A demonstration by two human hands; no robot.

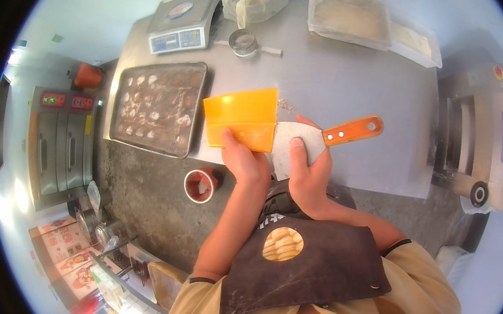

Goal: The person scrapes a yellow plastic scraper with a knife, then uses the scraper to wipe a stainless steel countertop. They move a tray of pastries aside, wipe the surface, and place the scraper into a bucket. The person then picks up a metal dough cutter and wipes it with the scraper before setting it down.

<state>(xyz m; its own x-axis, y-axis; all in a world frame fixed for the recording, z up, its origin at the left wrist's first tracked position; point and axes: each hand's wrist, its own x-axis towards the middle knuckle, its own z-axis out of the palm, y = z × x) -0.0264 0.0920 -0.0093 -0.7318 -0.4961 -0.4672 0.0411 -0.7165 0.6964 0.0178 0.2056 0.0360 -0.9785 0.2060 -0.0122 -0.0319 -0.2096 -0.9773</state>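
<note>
Centre: left hand [245, 162] gripping an orange scraper [242, 119]; right hand [311, 178] gripping a metal scraper [284, 136] by its blade. Upper left: tray [200, 101] of pale lumps. Upper right: tub [313, 17], tan contents; white bin [436, 54], whitish contents.

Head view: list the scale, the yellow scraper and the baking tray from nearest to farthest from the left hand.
1. Yellow scraper: held in the left hand, touching its fingers.
2. Baking tray: to the hand's left and slightly ahead.
3. Scale: farthest, ahead and to the left, beyond the tray.
</note>
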